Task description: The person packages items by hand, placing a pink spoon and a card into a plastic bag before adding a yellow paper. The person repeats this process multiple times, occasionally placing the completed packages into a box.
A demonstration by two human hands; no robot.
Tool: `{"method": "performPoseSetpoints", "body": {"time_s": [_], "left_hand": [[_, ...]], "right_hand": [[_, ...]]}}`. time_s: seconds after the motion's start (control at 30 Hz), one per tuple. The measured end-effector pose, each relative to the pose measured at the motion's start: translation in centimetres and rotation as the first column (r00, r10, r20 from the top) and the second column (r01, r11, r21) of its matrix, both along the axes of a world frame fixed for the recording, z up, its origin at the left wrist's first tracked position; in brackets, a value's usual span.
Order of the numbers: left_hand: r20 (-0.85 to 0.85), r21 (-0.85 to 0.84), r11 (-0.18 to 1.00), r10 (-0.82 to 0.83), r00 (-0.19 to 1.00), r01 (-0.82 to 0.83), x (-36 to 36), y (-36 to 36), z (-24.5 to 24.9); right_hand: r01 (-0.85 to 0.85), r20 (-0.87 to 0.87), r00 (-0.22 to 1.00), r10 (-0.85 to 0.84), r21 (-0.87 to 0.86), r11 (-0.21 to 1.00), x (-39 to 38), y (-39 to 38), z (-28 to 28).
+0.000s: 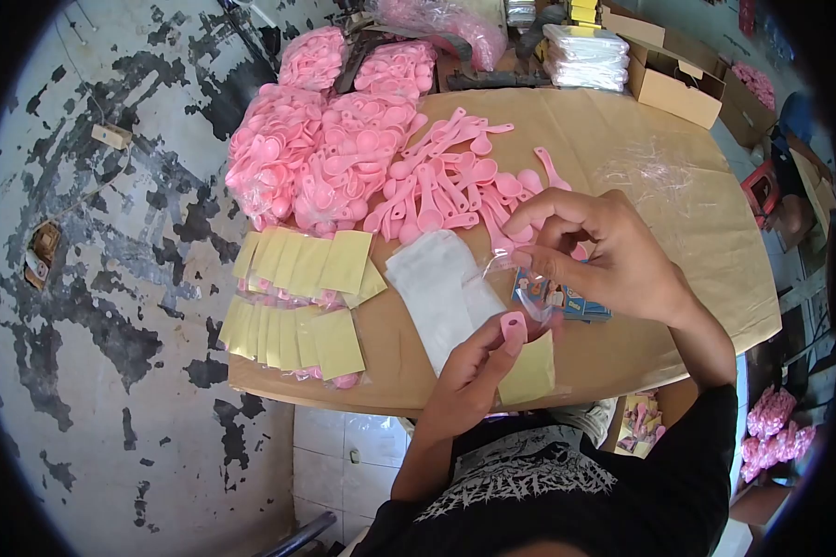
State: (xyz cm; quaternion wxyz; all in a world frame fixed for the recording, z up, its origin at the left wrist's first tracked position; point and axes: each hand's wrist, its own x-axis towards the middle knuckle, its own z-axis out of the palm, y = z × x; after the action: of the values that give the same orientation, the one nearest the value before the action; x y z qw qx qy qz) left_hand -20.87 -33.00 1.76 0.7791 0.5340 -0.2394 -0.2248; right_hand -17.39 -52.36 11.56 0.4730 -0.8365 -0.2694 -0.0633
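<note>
My left hand is closed on a pink spoon, whose handle end with a hole sticks up past the thumb. My right hand pinches a thin clear plastic bag, which hangs between the two hands. Below them, a yellow card lies near the table's front edge. A stack of flat clear bags lies left of my hands. Partly hidden under my right hand are printed blue cards. Behind the hands spreads a pile of loose pink spoons.
Yellow-carded packets lie in two overlapping rows at the table's left. Large clear bags full of pink spoons stand behind them. At the back are stacked white packs and a cardboard box. Another person sits at far right.
</note>
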Motion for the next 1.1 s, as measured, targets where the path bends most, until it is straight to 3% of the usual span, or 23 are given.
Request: {"method": "performPoseSetpoints", "body": {"time_s": [0.1, 0.2, 0.3, 0.4, 0.5, 0.6, 0.7, 0.87, 1.1], "left_hand": [[-0.068, -0.09, 0.938, 0.329, 0.942, -0.335, -0.8, -1.3, 1.4], [0.049, -0.094, 0.913, 0.403, 0.914, -0.397, 0.7, -1.1, 0.1], [-0.041, -0.039, 0.905, 0.422, 0.906, -0.423, 0.6, -1.3, 1.0], [0.014, 0.022, 0.9, 0.434, 0.901, -0.435, 0.4, -1.7, 0.9], [-0.043, -0.097, 0.92, 0.376, 0.926, -0.379, 0.3, -2.0, 1.0], [-0.009, -0.086, 0.933, 0.351, 0.936, -0.35, 0.2, -2.3, 0.6], [0.018, 0.061, 0.913, 0.403, 0.915, -0.404, -0.1, -3.3, 2.3], [0.223, 0.239, 0.882, 0.358, 0.907, -0.407, 0.5, -2.8, 1.0], [0.485, 0.441, 0.804, 0.161, 0.86, -0.399, 0.1, -3.1, 2.9]], "right_hand": [[-0.047, 0.056, 0.997, 0.044, 0.055, 0.997, 0.2, -0.2, -1.0], [0.014, 0.061, 0.998, -0.005, -0.154, 0.988, 0.0, -0.5, -0.6], [0.148, 0.564, 0.825, -0.037, -0.153, 0.977, 0.9, -0.7, -1.6], [0.021, 0.547, 0.822, 0.16, -0.309, 0.951, 0.5, -0.9, -1.7], [0.131, 0.629, 0.771, 0.102, -0.314, 0.94, 0.3, -0.8, -2.7], [0.185, 0.673, 0.735, 0.082, -0.315, 0.931, 0.4, -1.1, -2.7], [0.195, 0.674, 0.728, 0.127, -0.381, 0.904, 0.4, -1.5, -2.7], [0.151, 0.613, 0.771, 0.175, -0.443, 0.884, 0.1, -2.0, -2.4], [0.107, 0.484, 0.848, 0.215, -0.554, 0.826, -0.1, -3.2, -1.5]]}}
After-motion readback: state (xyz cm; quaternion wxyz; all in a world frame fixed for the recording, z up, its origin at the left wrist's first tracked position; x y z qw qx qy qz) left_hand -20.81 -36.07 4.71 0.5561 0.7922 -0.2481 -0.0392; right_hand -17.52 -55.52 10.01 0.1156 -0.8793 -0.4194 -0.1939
